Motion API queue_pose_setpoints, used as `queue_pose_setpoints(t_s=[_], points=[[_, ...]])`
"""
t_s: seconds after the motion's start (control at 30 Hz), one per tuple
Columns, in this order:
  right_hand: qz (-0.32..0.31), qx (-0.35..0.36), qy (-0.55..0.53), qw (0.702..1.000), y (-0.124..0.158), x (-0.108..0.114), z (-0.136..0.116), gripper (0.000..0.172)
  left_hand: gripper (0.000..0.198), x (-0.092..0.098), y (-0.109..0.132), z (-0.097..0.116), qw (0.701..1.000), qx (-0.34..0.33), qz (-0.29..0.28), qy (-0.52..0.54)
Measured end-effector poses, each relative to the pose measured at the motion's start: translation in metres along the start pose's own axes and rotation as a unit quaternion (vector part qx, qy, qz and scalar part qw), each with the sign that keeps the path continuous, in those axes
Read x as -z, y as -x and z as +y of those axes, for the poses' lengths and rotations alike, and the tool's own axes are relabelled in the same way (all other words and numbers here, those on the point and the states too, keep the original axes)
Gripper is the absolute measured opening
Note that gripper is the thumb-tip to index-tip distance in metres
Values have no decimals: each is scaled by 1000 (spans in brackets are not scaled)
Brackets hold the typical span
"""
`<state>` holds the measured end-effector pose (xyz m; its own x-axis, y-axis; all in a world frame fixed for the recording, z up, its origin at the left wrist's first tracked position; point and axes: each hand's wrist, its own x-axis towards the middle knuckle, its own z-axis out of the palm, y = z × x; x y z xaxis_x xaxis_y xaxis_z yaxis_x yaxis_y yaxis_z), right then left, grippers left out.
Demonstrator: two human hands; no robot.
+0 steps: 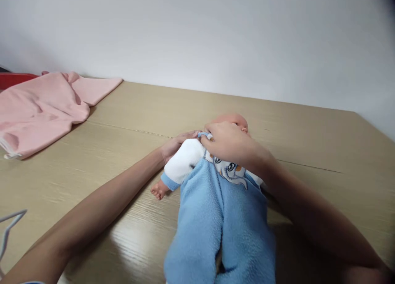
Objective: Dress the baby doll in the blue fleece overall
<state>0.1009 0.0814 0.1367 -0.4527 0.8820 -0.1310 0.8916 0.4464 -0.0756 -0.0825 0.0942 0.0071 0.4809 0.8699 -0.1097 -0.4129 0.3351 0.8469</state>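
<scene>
right fingers (208, 144) (nearly closed) on blue trim (203, 134), left fingers (187, 136) against it

Both arms bare, reaching forward, converging near mid-view. Left forearm (111, 202) runs up from lower left corner, long and fairly straight, slight bend low down near the elbow. Left wrist (163, 154) low; left hand (179, 145) beyond it, fingers pointing right, inward. Right forearm (308, 197) slants in from lower right, darker, in shadow. Right wrist (263, 154) nearly in line with it. Right hand (231, 142) higher than the wrist, back uppermost, fingers curled over leftward, thumb below them, tip close to the fingertips. Fingertips of both hands near each other; whether touching, cannot tell. Grip closure unclear on either side.
</scene>
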Motion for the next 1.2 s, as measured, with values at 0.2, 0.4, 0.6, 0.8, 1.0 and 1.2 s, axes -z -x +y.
queue_pose_setpoints(t_s=[0.2, 0.4, 0.6, 0.8, 1.0, 1.2], points=[[-15, 16, -44, 999, -3, -1, 6, 33, 18, -4, 4, 4, 1000, -5, -29, -1], [-54, 12, -104, 993, -11, -4, 18, 33, 26, 3, -3, -3, 998, -46, -34, -32], [-54, 6, -55, 997, -5, -2, 17, 45, 38, 20, 6, 6, 988, -45, -58, -136], [14, 17, -14, 1000, 2, -2, 7, 36, 25, 35, 15, 20, 979, 39, -86, -180], [33, -1, -31, 999, 2, -4, 0, 35, 37, 36, 22, 21, 977, 91, -117, -151], [25, 12, -60, 998, 0, -4, 2, 35, 50, 29, 24, 20, 979, 91, -63, -171]])
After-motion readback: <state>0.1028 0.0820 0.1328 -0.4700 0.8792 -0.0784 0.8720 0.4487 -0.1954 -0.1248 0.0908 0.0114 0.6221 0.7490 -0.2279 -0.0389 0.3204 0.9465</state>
